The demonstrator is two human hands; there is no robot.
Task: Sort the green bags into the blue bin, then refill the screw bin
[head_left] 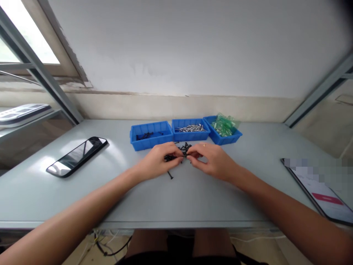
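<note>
Both hands meet over a small heap of black screws (186, 146) on the grey table, close in front of the blue trays. My left hand (158, 159) is closed, thumb against fingers, and black screws show in the gap between them. Opposite it, my right hand (211, 159) pinches at a dark screw, its fingertips almost touching the left ones. The fingers partly hide the heap and the pinched pieces. One loose black screw (170, 175) lies on the table below the left hand. More black screws (145, 135) lie in the left blue tray (151, 141).
The middle blue tray (190, 136) contains silvery screws or nails. Green plastic packaging (224, 126) fills the right blue tray (227, 140). A dark phone-like device (77, 156) lies at left, and a lit tablet or phone (317, 191) at right. Metal frame posts flank the table (187, 206).
</note>
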